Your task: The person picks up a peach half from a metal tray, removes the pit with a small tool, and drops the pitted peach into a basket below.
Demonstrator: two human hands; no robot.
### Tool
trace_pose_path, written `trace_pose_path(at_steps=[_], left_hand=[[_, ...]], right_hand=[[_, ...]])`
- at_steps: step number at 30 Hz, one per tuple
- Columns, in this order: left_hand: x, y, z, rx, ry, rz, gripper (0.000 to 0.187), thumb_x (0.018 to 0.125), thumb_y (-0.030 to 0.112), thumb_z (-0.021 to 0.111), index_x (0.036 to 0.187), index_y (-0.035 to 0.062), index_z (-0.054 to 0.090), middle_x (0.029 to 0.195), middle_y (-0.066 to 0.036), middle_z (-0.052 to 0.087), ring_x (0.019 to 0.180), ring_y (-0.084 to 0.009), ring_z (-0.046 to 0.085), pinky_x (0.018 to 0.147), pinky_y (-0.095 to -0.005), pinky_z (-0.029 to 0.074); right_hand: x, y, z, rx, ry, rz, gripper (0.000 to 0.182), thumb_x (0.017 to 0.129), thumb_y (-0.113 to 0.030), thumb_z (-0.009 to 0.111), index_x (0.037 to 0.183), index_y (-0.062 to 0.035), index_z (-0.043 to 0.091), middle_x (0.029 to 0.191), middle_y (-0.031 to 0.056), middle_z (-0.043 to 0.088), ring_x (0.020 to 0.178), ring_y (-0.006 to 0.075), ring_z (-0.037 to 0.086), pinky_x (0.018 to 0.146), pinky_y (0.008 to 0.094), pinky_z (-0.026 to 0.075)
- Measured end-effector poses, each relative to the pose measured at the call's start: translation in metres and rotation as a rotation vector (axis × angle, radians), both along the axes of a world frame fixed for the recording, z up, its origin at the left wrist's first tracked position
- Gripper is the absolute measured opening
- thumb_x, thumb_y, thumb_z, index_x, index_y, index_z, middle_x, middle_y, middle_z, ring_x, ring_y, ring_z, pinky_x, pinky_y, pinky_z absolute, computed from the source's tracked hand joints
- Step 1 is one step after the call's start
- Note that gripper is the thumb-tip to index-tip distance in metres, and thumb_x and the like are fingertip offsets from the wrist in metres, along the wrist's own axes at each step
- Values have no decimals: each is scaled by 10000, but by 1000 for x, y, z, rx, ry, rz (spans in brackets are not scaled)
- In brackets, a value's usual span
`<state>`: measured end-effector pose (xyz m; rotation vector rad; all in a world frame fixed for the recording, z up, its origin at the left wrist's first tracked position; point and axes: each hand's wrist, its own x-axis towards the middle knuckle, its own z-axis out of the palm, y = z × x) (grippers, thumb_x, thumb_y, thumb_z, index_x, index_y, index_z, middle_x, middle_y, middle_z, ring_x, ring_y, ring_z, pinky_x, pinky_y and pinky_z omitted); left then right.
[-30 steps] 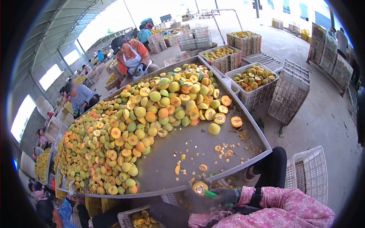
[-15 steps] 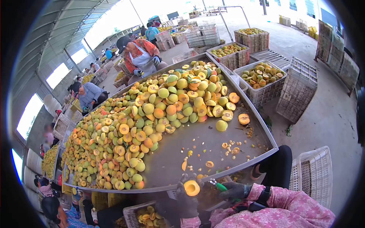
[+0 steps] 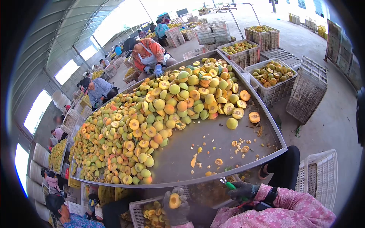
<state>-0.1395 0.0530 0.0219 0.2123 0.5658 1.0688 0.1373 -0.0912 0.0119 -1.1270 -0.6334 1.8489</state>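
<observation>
The gloved left hand point(image 3: 175, 207) is cupping a pitted peach half point(image 3: 174, 200), cut side up, its fingers curled around the fruit. Just beneath that hand a white crate point(image 3: 138, 211) is holding more peach halves. To its right, well apart, the gloved right hand point(image 3: 243, 190) is gripping a green-handled pitting tool point(image 3: 228, 185), closed tight around the handle. Ahead of both hands the steel desk point(image 3: 182, 152) is carrying a heap of whole and halved peaches point(image 3: 159, 110), with loose pits point(image 3: 243, 148) lying scattered nearer the hands.
</observation>
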Motion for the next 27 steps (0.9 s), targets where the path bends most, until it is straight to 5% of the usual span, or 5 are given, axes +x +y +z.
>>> trace_pose_path(at_steps=[1, 9, 20, 22, 27], left_hand=[[-17, 9, 30, 59, -326, -301, 344, 951, 309, 391, 1082, 18, 519, 1133, -190, 545, 955, -260, 595, 695, -316, 541], [-68, 45, 54, 150, 1123, -2, 357, 939, 286, 410, 1148, 39, 561, 1178, -149, 560, 979, -246, 580, 770, -330, 515], [323, 141, -34, 1855, 1480, -426, 511, 851, 342, 566, 1186, -36, 485, 1095, -226, 585, 1047, -312, 561, 913, -420, 436], [389, 116, -36, 1428, 1585, -386, 610, 775, 404, 625, 1184, -32, 498, 1122, -233, 575, 1083, -323, 540, 947, -410, 400], [408, 96, -33, 1446, 1616, -415, 545, 718, 347, 701, 1113, -2, 566, 1082, -207, 599, 1026, -316, 571, 901, -374, 440]], right_hand=[[2, -3, -3, 0, -8, -24, 337, 859, -244, 625, 1103, -71, 470, 801, -13, 513, 651, 68, 508, 554, 235, 451], [12, -26, -71, 184, 59, -43, 337, 881, -312, 573, 1089, -70, 462, 843, 3, 506, 758, 89, 504, 607, 271, 453], [53, -65, -63, 190, 146, -201, 497, 934, -222, 497, 1371, -78, 308, 936, 41, 546, 784, 114, 547, 706, 272, 486], [57, -72, -77, 74, 35, -192, 487, 932, -227, 504, 1362, -72, 336, 945, 36, 559, 818, 108, 557, 737, 265, 484], [64, -69, -75, 74, -213, -213, 478, 931, -239, 509, 1354, -74, 358, 953, 24, 566, 835, 89, 559, 743, 247, 483]])
